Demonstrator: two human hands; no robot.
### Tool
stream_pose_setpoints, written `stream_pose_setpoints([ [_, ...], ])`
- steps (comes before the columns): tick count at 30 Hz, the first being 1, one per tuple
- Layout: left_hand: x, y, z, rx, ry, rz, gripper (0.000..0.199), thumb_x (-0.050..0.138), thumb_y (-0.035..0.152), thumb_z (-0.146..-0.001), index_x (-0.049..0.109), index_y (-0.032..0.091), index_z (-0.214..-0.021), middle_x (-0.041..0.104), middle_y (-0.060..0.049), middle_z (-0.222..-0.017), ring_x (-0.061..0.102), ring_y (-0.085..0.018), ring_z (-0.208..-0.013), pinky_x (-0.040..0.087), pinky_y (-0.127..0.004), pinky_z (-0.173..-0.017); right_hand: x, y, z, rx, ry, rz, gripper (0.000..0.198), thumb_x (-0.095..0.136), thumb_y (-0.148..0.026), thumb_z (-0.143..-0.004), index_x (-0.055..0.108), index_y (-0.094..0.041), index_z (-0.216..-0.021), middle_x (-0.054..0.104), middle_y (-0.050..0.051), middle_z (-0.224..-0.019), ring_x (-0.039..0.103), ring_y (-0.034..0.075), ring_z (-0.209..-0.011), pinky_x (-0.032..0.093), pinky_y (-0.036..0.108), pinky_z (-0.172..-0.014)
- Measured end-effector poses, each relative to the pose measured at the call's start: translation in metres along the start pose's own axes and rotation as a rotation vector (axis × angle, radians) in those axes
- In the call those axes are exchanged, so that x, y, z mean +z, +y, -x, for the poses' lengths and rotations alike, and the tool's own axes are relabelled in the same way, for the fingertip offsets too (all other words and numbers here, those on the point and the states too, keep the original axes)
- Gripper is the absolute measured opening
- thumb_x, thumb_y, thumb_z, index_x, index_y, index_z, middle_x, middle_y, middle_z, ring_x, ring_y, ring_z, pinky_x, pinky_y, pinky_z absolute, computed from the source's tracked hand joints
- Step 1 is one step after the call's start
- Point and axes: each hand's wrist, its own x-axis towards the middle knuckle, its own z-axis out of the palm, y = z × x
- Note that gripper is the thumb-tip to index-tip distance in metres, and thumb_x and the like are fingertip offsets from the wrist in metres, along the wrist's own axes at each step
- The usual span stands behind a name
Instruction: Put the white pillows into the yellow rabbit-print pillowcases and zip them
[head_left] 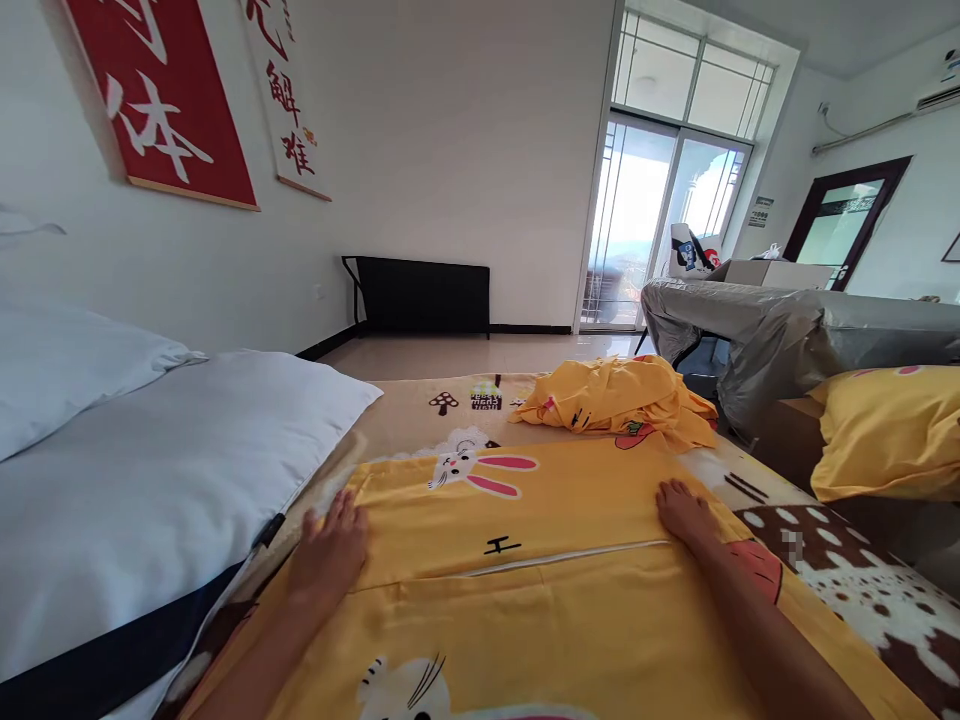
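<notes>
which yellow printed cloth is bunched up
The crumpled yellow fabric heap beyond the left hand and right hand; the yellow rabbit-print cloth beneath them lies flat.

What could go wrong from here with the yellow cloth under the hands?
Uneven pressure from the left hand and right hand near opposite sides might wrinkle the flat yellow cloth. The crumpled yellow cloth by the flat one's far edge could get dragged along if that is pulled.
</notes>
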Motion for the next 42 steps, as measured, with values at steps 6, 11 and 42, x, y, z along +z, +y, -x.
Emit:
stream_pose_setpoints([
  [6,-0.002,0.163,-0.025,0.252,-0.11,0.192,0.051,0.032,0.013,-0.085,0.047,0.011,-0.134,0.04,-0.014,-0.144,0.035,-0.022,-0.135,0.029,-0.04,-0.109,0.044,-0.164,-0.004,-0.452,-0.059,-0.085,0.048,0.036,-0.02,-0.089,0.042,-0.024,-0.136,0.046,0.003,-0.142,0.04,0.013,-0.129,0.03,0.027,-0.103],
  [11,0.024,0.17,-0.053,0.151,-0.204,0.262,0.053,0.026,0.034,-0.092,0.038,0.02,-0.141,0.029,-0.007,-0.151,0.028,-0.023,-0.138,0.024,-0.049,-0.111,0.068,-0.193,-0.026,-0.57,-0.092,-0.124,0.044,0.026,-0.028,-0.095,0.045,-0.026,-0.135,0.045,-0.001,-0.143,0.04,0.011,-0.13,0.026,0.028,-0.106],
  [42,0.036,0.013,-0.087,-0.207,-0.009,0.178,0.057,0.027,0.04,-0.091,0.031,0.018,-0.144,0.022,-0.01,-0.153,0.017,-0.025,-0.142,0.017,-0.057,-0.109,0.037,-0.018,-0.072,-0.057,0.165,0.094,0.057,0.012,-0.036,-0.092,0.039,-0.02,-0.14,0.042,0.012,-0.144,0.037,0.026,-0.133,0.031,0.053,-0.102],
])
